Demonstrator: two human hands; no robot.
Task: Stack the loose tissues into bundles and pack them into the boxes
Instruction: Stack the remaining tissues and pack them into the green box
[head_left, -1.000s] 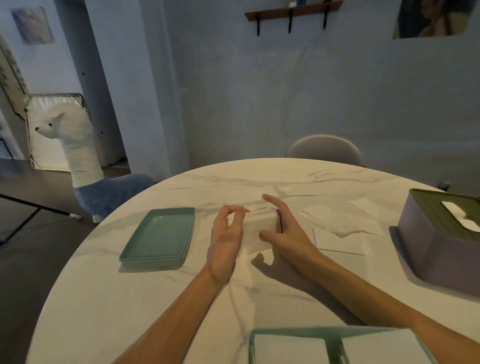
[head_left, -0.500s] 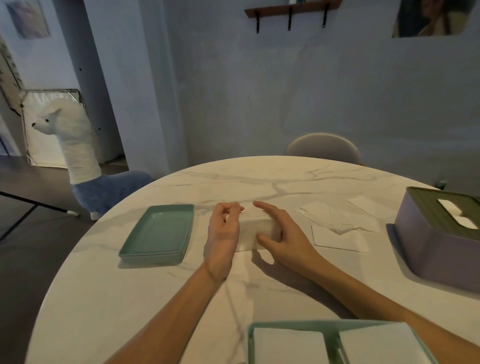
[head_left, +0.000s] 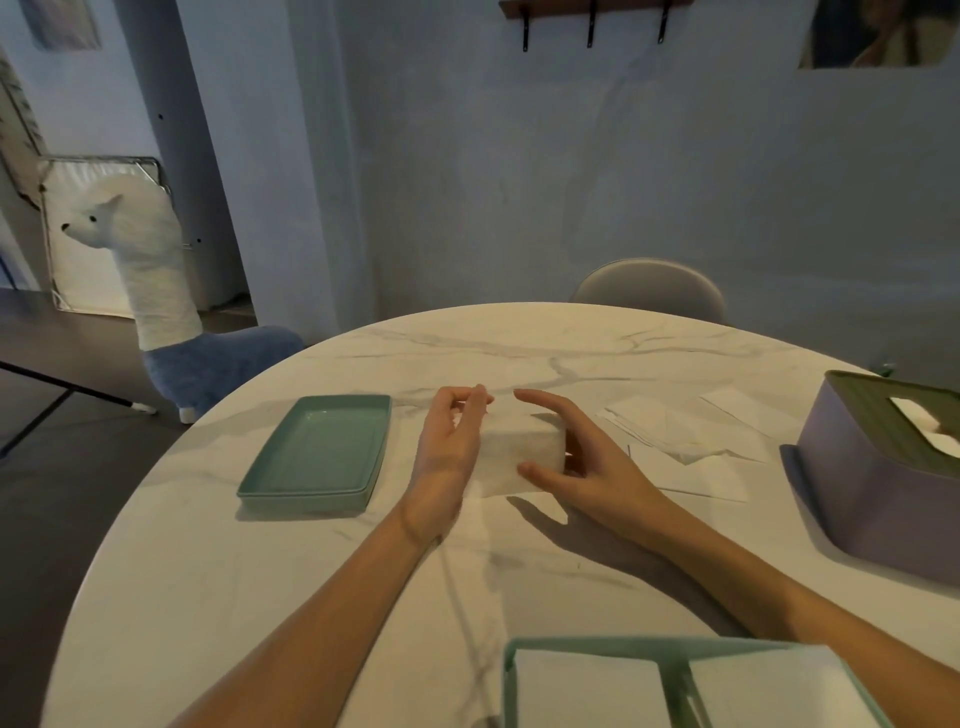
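Note:
A white tissue bundle (head_left: 519, 452) sits at the middle of the round marble table (head_left: 270, 582), held between both hands. My left hand (head_left: 449, 449) curls its fingers round the bundle's left end. My right hand (head_left: 584, 462) grips the right end, thumb on the near side and fingers reaching over the far side. Loose white tissues (head_left: 675, 436) lie spread on the table just right of my right hand. A green two-compartment box (head_left: 675, 649) at the near edge holds a white tissue stack in each compartment.
A flat green tray (head_left: 319, 452) lies left of my left hand. A purple tissue box (head_left: 878, 493) with a dark green slotted lid stands at the right edge, a tissue showing in its slot. A chair back (head_left: 649, 286) rises behind the table; a plush alpaca (head_left: 156, 291) stands on the floor at left.
Both hands have closed in from each side on the tissues, which now form a compact bundle between them. The right thumb has come round to the bundle's near side.

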